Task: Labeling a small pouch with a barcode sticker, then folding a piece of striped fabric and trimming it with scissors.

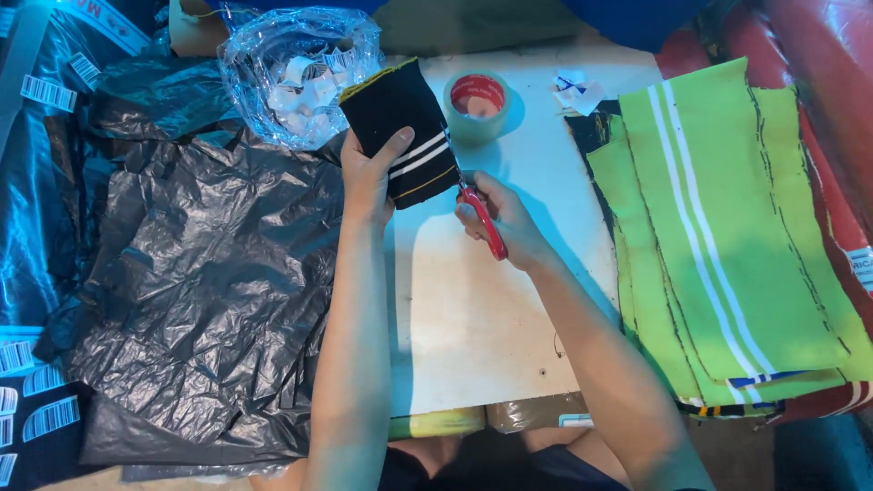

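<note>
Left hand (368,177) grips black striped knit piece (405,127) above white surface (473,309), just left of tape roll (478,105). Right hand (505,218) closed on red snips (482,218) at the piece's lower right corner. Trimming looks underway; green stack (727,227) right of roll untouched.

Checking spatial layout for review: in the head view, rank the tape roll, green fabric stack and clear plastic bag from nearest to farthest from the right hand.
From the right hand:
1. Tape roll, just above on the table.
2. Green fabric stack, to its right.
3. Clear plastic bag, upper left, beyond the left hand.
</note>
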